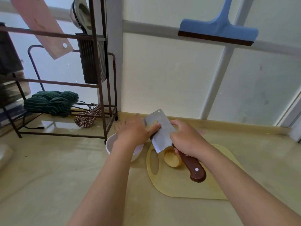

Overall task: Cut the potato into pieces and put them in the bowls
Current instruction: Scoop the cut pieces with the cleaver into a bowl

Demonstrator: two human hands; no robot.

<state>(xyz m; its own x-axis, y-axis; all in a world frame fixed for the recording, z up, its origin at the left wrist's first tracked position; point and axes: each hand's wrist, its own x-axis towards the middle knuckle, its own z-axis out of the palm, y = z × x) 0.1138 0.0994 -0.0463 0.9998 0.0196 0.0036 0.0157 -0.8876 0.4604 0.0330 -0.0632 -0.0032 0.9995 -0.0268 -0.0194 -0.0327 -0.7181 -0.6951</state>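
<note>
My right grip (187,139) is curled tight around the wood-handled steel cleaver (162,136), blade tilted above the white round bowl (109,144). My left grip (133,131) is flat, fingers straight against the blade's face. The cut yellow potato chunk (171,159) sits on the pale yellow plastic cutting board (187,188), just beside the bowl on the beige desk (48,168).

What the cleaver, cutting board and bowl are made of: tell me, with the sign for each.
Cleaver: grey blade with a dull brushed sheen, likely steel; handle reddish-brown with pale rivets, apparently wood. Cutting board: thin, smooth, pale yellow, moulded oval grip hole, probably plastic. Bowl: white, smooth, likely ceramic, possibly melamine.
</note>
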